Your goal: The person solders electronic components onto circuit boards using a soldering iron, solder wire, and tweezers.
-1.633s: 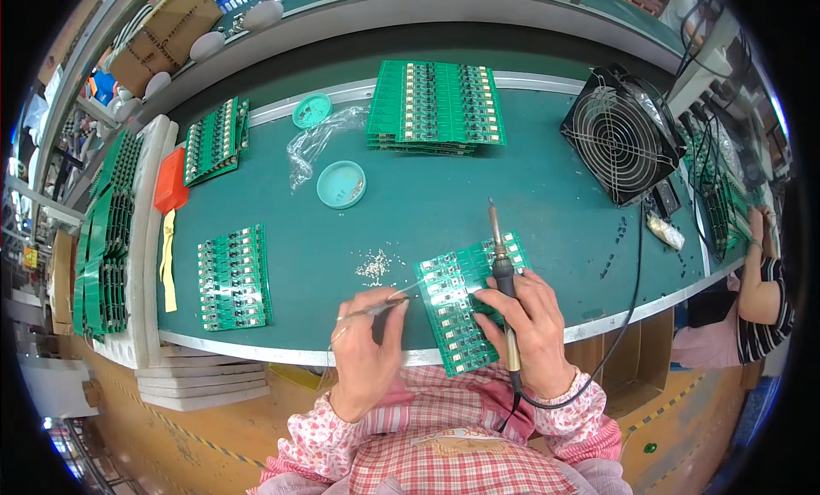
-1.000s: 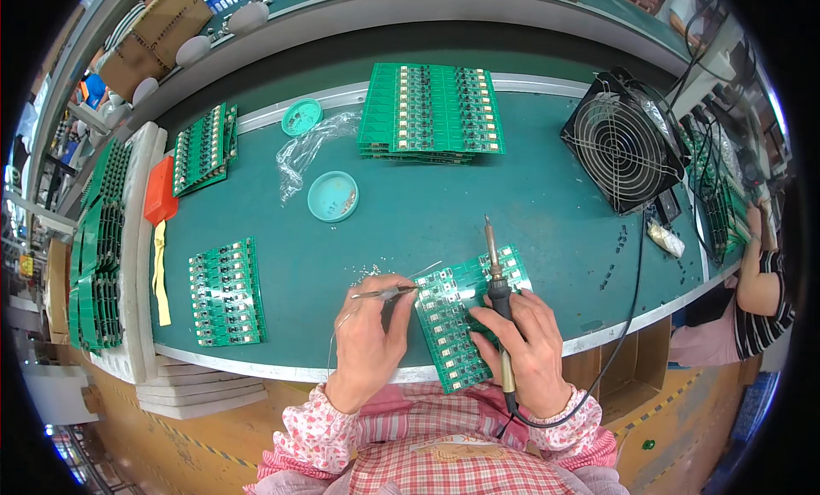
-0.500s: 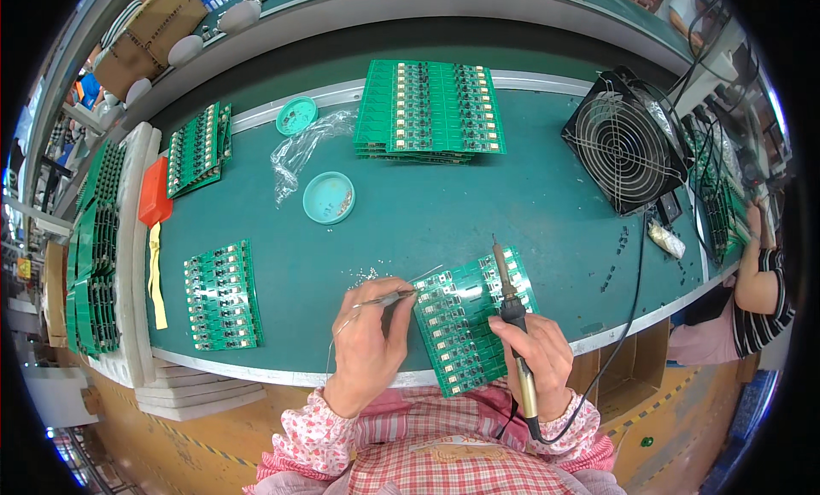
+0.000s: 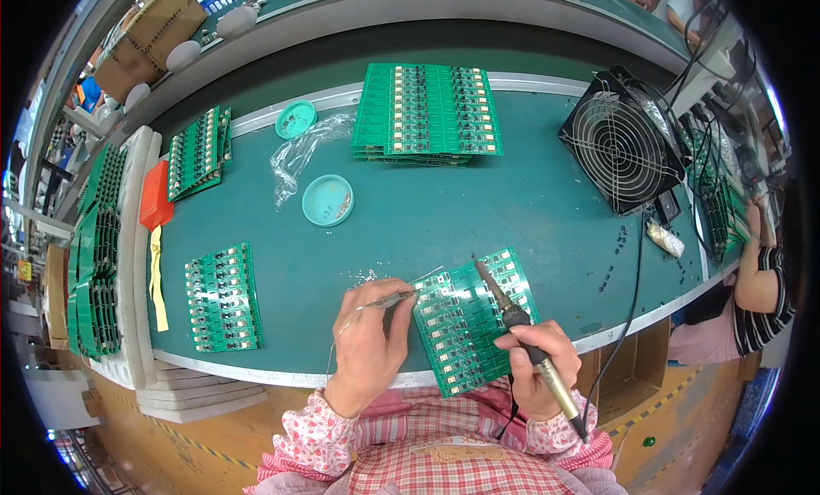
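Note:
In the head view, my right hand (image 4: 542, 367) is closed round a soldering iron (image 4: 540, 358). Its dark tip points up and left over the upper part of a green circuit board panel (image 4: 465, 324). I cannot tell whether the tip touches the panel. At the panel's upper left corner, my left hand (image 4: 369, 341) is closed on metal tweezers (image 4: 384, 301). A thin silvery wire also runs along those fingers. The panel lies partly over the near table edge and carries rows of small white and black parts.
Another panel (image 4: 224, 298) lies at left, with loose white bits (image 4: 367, 275) nearer the middle. Beyond are a teal dish (image 4: 328, 200), crumpled plastic film (image 4: 299, 158) and a panel stack (image 4: 427, 111). A black fan (image 4: 619, 145) stands right; the iron's cable (image 4: 628, 324) trails beside it.
My right hand has shifted slightly right and down, and the soldering iron has tilted, its tip moving left and down. My left hand and the panel have stayed put.

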A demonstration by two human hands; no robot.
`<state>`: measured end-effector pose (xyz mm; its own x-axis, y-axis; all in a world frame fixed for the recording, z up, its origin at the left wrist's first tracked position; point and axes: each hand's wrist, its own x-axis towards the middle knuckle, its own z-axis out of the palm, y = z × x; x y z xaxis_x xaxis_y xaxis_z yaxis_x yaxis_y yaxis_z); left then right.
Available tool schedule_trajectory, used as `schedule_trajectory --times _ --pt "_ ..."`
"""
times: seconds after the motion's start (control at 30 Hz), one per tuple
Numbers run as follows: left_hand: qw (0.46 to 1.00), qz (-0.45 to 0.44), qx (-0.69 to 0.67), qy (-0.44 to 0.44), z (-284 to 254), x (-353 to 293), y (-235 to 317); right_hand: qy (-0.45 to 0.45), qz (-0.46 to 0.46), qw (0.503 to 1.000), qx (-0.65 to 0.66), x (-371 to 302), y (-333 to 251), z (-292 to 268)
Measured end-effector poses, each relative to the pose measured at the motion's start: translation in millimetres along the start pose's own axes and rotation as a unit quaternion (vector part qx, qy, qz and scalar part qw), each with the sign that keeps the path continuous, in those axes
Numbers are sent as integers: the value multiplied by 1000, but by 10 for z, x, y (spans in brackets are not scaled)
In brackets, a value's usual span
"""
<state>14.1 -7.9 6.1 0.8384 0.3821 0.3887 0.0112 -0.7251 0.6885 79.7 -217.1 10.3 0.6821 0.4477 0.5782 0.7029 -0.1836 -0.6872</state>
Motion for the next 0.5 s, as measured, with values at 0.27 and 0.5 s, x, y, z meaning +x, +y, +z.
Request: schedule_trajectory --times 0.27,0.5 --pt "1000 7 1 7 16 -12 -19 58 155 970 179 10 -40 108" --pt "1000 12 -2 4 6 -12 -23 55 116 974 185 4 5 107"
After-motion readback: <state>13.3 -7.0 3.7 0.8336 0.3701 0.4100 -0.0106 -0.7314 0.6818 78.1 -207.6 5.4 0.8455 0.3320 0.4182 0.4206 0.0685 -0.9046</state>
